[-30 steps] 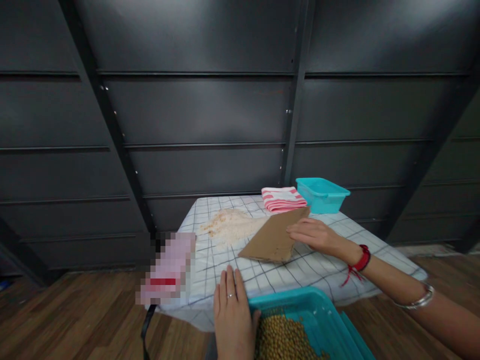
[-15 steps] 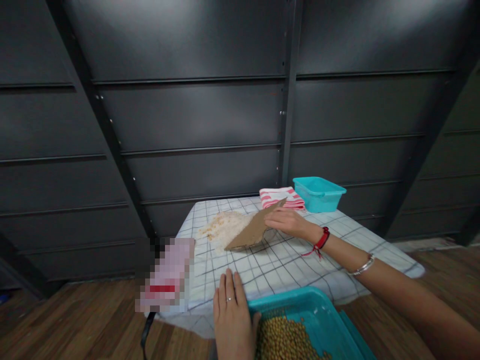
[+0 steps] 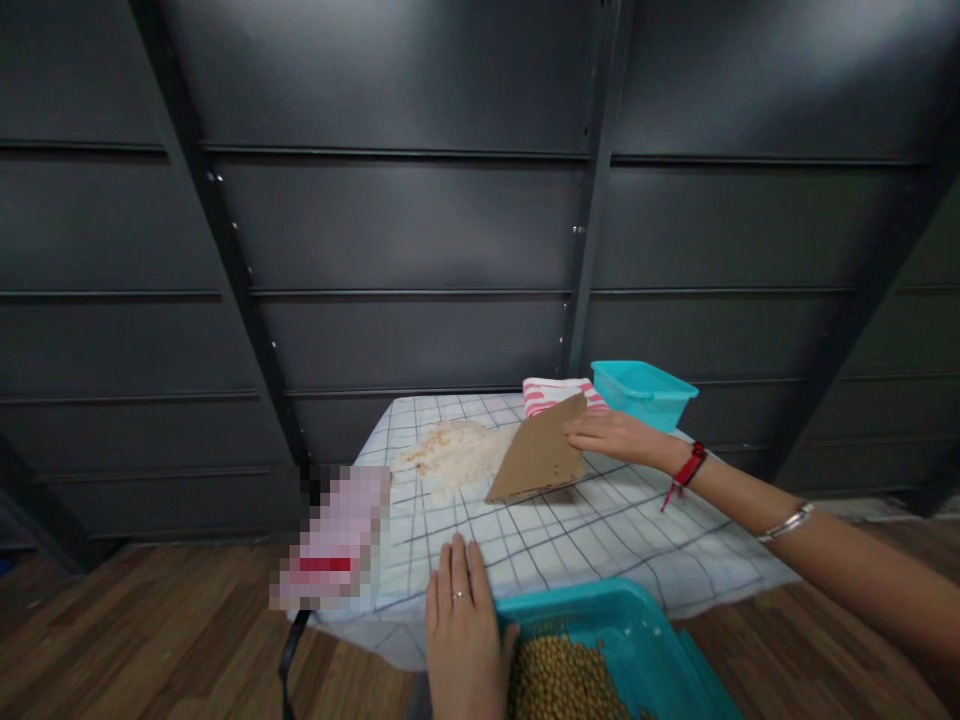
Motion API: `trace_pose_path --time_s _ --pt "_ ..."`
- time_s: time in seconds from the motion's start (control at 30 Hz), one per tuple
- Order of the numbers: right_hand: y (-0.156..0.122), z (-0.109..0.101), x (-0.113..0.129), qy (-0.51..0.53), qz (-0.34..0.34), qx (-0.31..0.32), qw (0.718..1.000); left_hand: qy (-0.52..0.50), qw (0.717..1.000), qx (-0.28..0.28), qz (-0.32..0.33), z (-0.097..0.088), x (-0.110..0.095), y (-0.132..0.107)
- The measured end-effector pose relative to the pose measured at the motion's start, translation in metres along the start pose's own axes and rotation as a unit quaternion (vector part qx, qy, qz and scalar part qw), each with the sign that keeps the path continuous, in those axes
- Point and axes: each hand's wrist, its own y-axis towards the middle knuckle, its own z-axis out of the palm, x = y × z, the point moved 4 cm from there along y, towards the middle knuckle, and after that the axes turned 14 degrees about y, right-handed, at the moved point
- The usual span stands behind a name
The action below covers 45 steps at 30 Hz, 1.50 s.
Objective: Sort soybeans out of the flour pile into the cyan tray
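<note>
Right hand (image 3: 616, 437) grasps 1 tilted cardboard sheet (image 3: 536, 455) by its right side, midway along the table (image 3: 645, 535), beside a pale granular heap (image 3: 457, 455) toward the far left corner. Left hand (image 3: 465, 640) is released, fingers extended at the near edge, beside a teal tray (image 3: 637, 635) of brownish grains (image 3: 562, 680); turquoise tub (image 3: 643, 395) sits at the far right corner.

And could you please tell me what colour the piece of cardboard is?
The cardboard is brown, best seen in the head view.
</note>
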Motion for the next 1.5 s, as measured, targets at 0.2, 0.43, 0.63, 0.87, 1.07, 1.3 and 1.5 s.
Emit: trace_pose_path --time_s 0.2,0.43,0.63,0.87,1.07,1.3,1.5 --pt "0.015 0.009 0.0 0.007 0.013 0.007 1.0 0.018 1.0 -0.012 0.012 0.005 0.0 0.0" --pt "0.011 0.002 0.01 0.018 0.001 0.028 0.999 0.009 1.0 -0.008 0.002 0.005 -0.001 -0.001" --pt "0.028 0.011 -0.017 0.025 0.015 0.042 0.999 0.0 1.0 -0.013 0.005 0.008 0.0 -0.002" --pt "0.043 0.018 -0.041 0.032 0.036 0.044 0.998 -0.005 1.0 -0.015 0.004 0.007 -0.001 -0.001" --pt "0.042 0.012 -0.054 0.026 0.062 0.022 0.997 -0.013 1.0 -0.011 -0.009 0.007 -0.002 -0.001" --pt "0.016 -0.034 -0.044 0.03 0.063 0.017 0.997 0.01 1.0 0.005 0.001 0.003 0.001 0.0" --pt "-0.015 -0.025 -0.024 0.032 0.005 0.025 0.999 0.006 1.0 0.003 -0.008 -0.007 0.0 0.003"
